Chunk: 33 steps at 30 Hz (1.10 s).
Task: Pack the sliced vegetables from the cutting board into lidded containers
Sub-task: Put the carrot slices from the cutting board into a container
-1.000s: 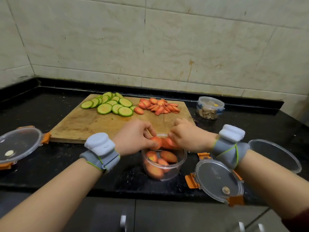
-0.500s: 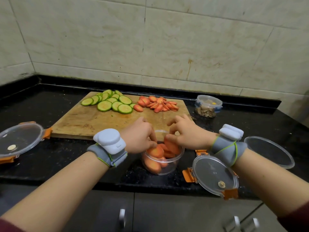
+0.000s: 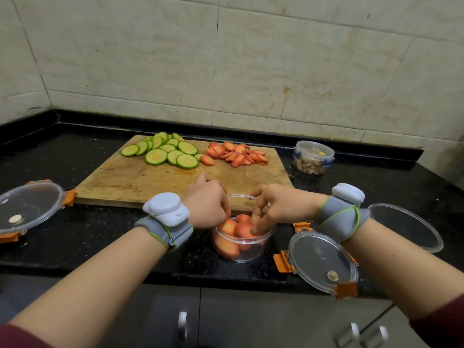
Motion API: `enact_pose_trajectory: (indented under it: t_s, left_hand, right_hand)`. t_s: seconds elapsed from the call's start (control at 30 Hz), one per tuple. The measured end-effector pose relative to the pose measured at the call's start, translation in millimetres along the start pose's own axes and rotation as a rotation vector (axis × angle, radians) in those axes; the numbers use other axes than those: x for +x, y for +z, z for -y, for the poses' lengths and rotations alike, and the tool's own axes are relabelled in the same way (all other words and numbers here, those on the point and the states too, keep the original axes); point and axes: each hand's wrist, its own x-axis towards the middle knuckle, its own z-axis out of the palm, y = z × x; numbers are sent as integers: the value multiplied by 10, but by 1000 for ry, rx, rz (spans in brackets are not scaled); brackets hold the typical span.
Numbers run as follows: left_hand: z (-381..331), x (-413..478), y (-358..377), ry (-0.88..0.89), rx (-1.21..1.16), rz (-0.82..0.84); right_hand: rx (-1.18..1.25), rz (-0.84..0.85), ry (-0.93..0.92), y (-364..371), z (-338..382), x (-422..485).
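Carrot slices [image 3: 242,228] heaped inside a clear round container [image 3: 241,256], set on the black tabletop [image 3: 75,247] close to its near edge, just in front of the wooden cutting board [image 3: 140,182]. Both hands over the container's mouth, close together but apart. Left hand [image 3: 207,207] at the left rim, fingers bunched and bent downward, tips among the slices; impossible to tell whether pinching one or only touching. Right hand [image 3: 281,207] at the right rim, forefinger stretched straight and pressed on the top slice, other fingers loosely bent, nothing gripped. Grey wrist bands [image 3: 163,229] with white modules on both arms. Farther back on the board, a remaining carrot pile [image 3: 237,154] on the right and green zucchini rounds [image 3: 165,153] on the left, the two just touching. Right of the container, a right lid [image 3: 322,259] with orange clasps flat on the tabletop, and beyond it an empty clear bowl [image 3: 406,228]. At the far left, a left lid [image 3: 27,208] just beside the board's near corner. At the back right, a small lidded tub [image 3: 312,156] with pale pieces inside.
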Motion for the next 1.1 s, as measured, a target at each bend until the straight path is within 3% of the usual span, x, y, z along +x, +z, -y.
enact_pose_trajectory:
  t_s: [0.13,0.27,0.53,0.63,0.8,0.93,1.1]
  left_hand:
    - [31,42,43,-46,-24,49]
    - [41,65,74,-54,-37,69]
    - [66,47,39,5,-200,145]
    - [115,79,-24,53,-349,68]
    - [260,344,-101,-39,-580,-185]
    - [465,673,-10,-154,-252,-325]
    - [708,1130,25,-149,252,-246]
  right_hand:
    - [-47,59,-13,42,5,31]
    - [-200,-22,50,144,-42,113]
    - [-171,28,34,143,-97,233]
    - [84,96,16,-8,-90,191]
    - [265,-98,29,-289,-224,389]
    - [60,-311,79,-345,-413,766]
    - [-221,-466,-5,-297,-588,1399]
